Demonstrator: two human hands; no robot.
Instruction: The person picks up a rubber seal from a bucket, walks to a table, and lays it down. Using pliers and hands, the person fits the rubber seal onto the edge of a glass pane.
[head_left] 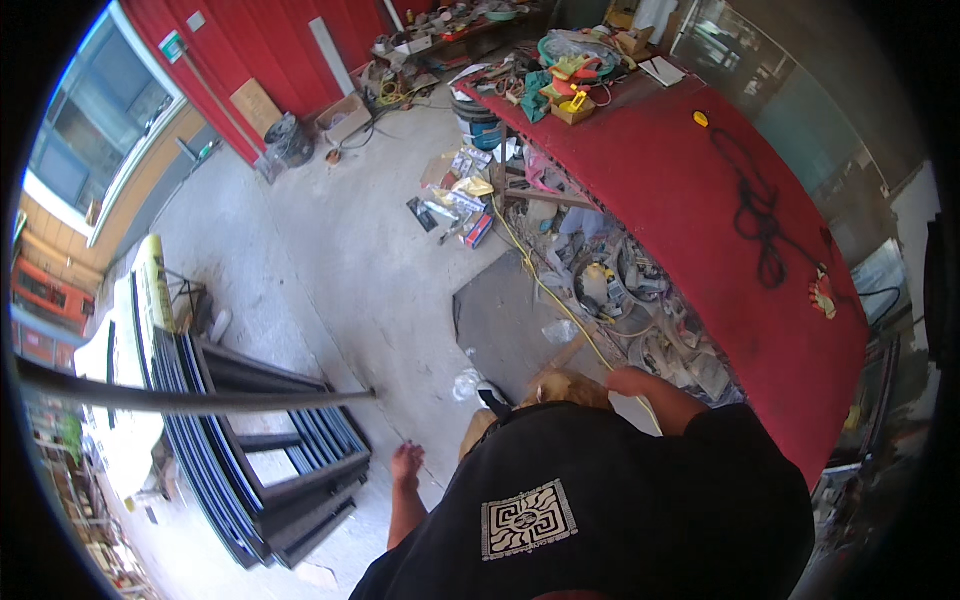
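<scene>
My left hand hangs low over the concrete floor, its fingers loosely apart and nothing visible in it. Nearest to it is a stack of dark window-like frames, leaning at the left. My right arm is bent beside the long red-covered table; the fingers of my right hand cannot be made out, nor whether they hold anything. A yellow hose or cord runs along the floor close to that hand. On the tabletop lie a tangled black cord, a glove and a small yellow object.
A dark mat lies ahead of my legs. Scrap and clutter fill the space under the table. Packages are scattered on the floor. A grey bar crosses the left side. A dark bucket stands by the red wall.
</scene>
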